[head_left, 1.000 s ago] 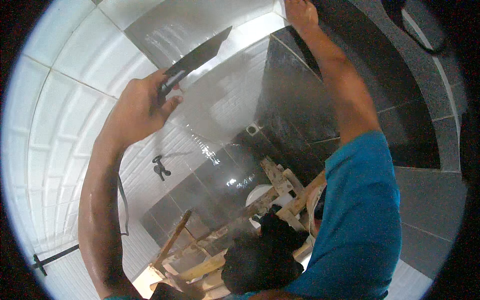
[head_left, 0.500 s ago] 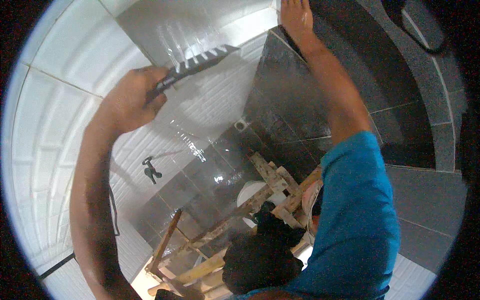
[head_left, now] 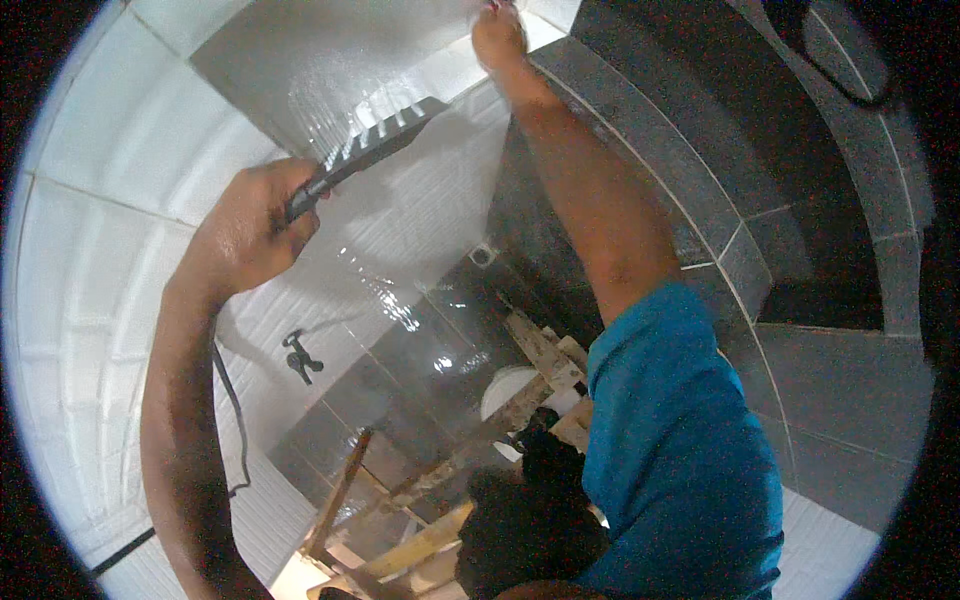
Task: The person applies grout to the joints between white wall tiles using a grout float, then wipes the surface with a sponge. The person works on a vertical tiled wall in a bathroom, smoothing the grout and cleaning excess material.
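Note:
My left hand (head_left: pixel 250 225) is closed round the handle of a flat dark grey hand shower (head_left: pixel 380 142). Its head slants up to the right, and thin streams of water (head_left: pixel 318 112) run from it toward a smooth grey panel (head_left: pixel 290 50) at the top. High up, my right hand (head_left: pixel 499 42) is at the bright white ledge (head_left: pixel 545 32) along the panel's edge. Its fingers are curled; whatever they hold, if anything, is too small and blurred to name.
White textured tiles (head_left: pixel 90 250) line the left, dark tiles (head_left: pixel 640 130) the right. A wall tap (head_left: pixel 300 358) sits lower left. Wet dark floor tiles (head_left: pixel 400 370) shine below, with wooden planks (head_left: pixel 345 490) and a round white object (head_left: pixel 508 390) near a dark round shape (head_left: pixel 525 535).
My right hand has moved left along the white ledge, its fingers now curled. My left hand and the hand shower have shifted slightly left and down, with water still running.

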The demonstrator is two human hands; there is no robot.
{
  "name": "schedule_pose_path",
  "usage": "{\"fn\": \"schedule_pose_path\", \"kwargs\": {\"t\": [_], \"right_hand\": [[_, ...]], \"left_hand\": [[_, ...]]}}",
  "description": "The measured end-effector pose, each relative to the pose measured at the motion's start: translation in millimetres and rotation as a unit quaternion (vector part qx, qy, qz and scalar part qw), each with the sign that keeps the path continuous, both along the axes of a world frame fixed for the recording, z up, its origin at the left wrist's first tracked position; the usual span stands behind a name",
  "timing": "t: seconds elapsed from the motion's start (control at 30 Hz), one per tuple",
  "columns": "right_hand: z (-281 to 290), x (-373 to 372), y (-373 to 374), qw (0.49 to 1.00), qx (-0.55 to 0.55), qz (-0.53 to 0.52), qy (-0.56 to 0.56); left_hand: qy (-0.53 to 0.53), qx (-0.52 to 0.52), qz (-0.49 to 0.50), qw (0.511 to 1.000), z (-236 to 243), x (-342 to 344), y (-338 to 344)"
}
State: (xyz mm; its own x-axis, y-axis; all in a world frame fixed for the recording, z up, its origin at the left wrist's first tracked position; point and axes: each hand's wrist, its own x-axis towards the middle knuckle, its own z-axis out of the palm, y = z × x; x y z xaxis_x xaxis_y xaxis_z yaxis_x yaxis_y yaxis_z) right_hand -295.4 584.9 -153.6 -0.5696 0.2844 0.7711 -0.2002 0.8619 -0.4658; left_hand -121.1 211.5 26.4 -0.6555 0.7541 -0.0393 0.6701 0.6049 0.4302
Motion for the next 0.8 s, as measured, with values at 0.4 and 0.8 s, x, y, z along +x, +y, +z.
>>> {"fn": "schedule_pose_path", "kwargs": {"t": [0.4,0.8], "right_hand": [[41.3,-0.3,-101.9,0.991,-0.018,-0.133,-0.02],[50.8,-17.5,-113.9,0.845,0.241,-0.44,-0.185]], "left_hand": [[-0.043,-0.04,0.044,0.997,7.1,9.7,3.0],[-0.037,-0.08,0.06,0.994,33.0,37.0,1.8]]}}
